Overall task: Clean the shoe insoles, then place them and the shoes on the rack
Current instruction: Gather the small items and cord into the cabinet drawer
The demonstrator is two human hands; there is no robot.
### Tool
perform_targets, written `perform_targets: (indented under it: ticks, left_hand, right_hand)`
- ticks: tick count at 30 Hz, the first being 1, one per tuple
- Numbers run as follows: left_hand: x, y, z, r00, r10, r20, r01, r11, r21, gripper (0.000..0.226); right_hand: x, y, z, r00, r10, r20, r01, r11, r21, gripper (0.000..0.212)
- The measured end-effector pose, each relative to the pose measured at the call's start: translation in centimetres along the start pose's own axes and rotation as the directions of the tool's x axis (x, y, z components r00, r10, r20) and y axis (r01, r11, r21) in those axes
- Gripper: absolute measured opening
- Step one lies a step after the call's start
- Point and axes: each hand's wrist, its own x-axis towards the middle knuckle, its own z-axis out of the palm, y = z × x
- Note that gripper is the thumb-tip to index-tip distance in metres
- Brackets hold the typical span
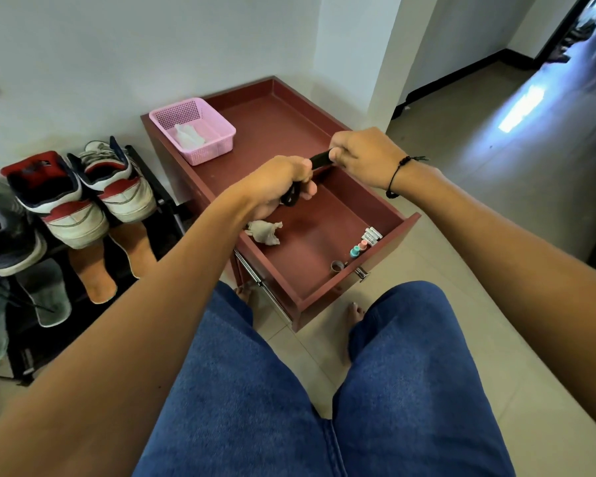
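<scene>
2 bare hands meet over the open drawer (327,235) of a dark red wooden cabinet (283,125). The left hand (276,187) has its fingers curled round one end of a black strap-like object (319,159), and the right hand (362,156) pinches the other end, so the dark strip runs taut between them; what it is exactly I cannot tell, as most of it is hidden inside the fists. A black beaded bracelet (398,173) circles the right wrist.

Inside the drawer, a crumpled white tissue (264,231) lies near the left side wall, and a cluster of small bottles and tubes (363,243) sits in the near right corner beside a small grey ring-shaped item (336,266). On the cabinet top, a pink perforated plastic basket (193,129) holds a pale folded wipe (188,136).

To the left, a black shoe rack (166,204) stands against the white wall. A pair of white, red and navy sneakers (83,197) rests on its top tier, heels up, just beside a dark grey sneaker (4,232) at the frame edge. Below them lie orange-tan insoles or slippers (97,273) and grey-green slippers (45,297).

The person wears blue denim shorts (289,390) and stands barefoot on pale tiles (496,356).
</scene>
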Motion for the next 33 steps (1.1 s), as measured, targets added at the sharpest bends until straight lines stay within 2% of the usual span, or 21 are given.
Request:
perform_targets:
  ticks: [4, 6, 8, 11, 13, 15, 17, 21, 23, 26, 29, 33]
  left_hand:
    - [1.0, -0.3, 2.4, 0.939, -0.027, -0.342, -0.079, 0.953, -0.292, 0.030]
    - [1.7, -0.5, 3.5, 0.904, -0.050, -0.425, -0.145, 0.899, -0.414, 0.028]
    - [2.2, -0.6, 4.1, 0.899, -0.112, -0.422, -0.149, 0.829, -0.539, 0.025]
    - [2.5, -0.8, 4.2, 0.910, -0.192, -0.368, -0.136, 0.699, -0.702, 0.023]
    - [2.4, -1.0, 4.1, 0.930, -0.175, -0.324, -0.157, 0.605, -0.780, 0.025]
    - [2.3, -1.3, 4.1, 0.937, -0.148, -0.316, -0.170, 0.597, -0.784, 0.035]
    - [2.4, -1.8, 4.0, 0.931, -0.159, -0.328, -0.157, 0.638, -0.754, 0.044]
    - [3.0, -2.9, 3.2, 0.916, -0.261, -0.306, -0.061, 0.662, -0.747, 0.051]
    - [3.2, -3.6, 3.3, 0.913, -0.324, -0.249, 0.012, 0.630, -0.776, 0.050]
    - [3.8, -5.2, 3.6, 0.894, -0.403, -0.195, 0.100, 0.603, -0.792, 0.045]
    - [4.8, -6.7, 3.5, 0.884, -0.429, -0.185, 0.152, 0.639, -0.754, 0.048]
    - [6.3, -9.1, 3.7, 0.845, -0.453, -0.283, 0.193, 0.753, -0.629, 0.020]
  right_hand:
    - [0.2, -1.9, 2.1, 0.957, 0.205, -0.207, -0.146, 0.952, 0.268, 0.023]
    - [0.1, -2.7, 3.4, 0.924, 0.298, -0.241, -0.188, 0.900, 0.393, 0.024]
    - [0.0, -3.4, 4.6, 0.896, 0.366, -0.252, -0.220, 0.858, 0.464, 0.025]
    - [-0.1, -3.7, 5.6, 0.878, 0.388, -0.280, -0.254, 0.874, 0.415, 0.026]
    - [-0.2, -4.0, 5.7, 0.886, 0.387, -0.254, -0.282, 0.887, 0.367, 0.034]
    - [-0.1, -4.5, 5.9, 0.893, 0.389, -0.226, -0.308, 0.895, 0.323, 0.034]
    - [0.0, -5.0, 6.1, 0.915, 0.362, -0.180, -0.308, 0.912, 0.272, 0.030]
    - [0.2, -4.9, 6.2, 0.968, 0.244, 0.053, -0.250, 0.945, 0.213, 0.033]
    - [0.2, -4.3, 6.7, 0.964, 0.219, 0.151, -0.251, 0.938, 0.239, 0.029]
    - [0.3, -3.2, 8.1, 0.954, 0.249, 0.168, -0.283, 0.932, 0.225, 0.023]
    - [0.0, -2.4, 9.7, 0.948, 0.277, 0.158, -0.310, 0.917, 0.251, 0.017]
    - [0.2, -0.5, 12.0, 0.901, 0.326, 0.285, -0.417, 0.831, 0.368, 0.023]
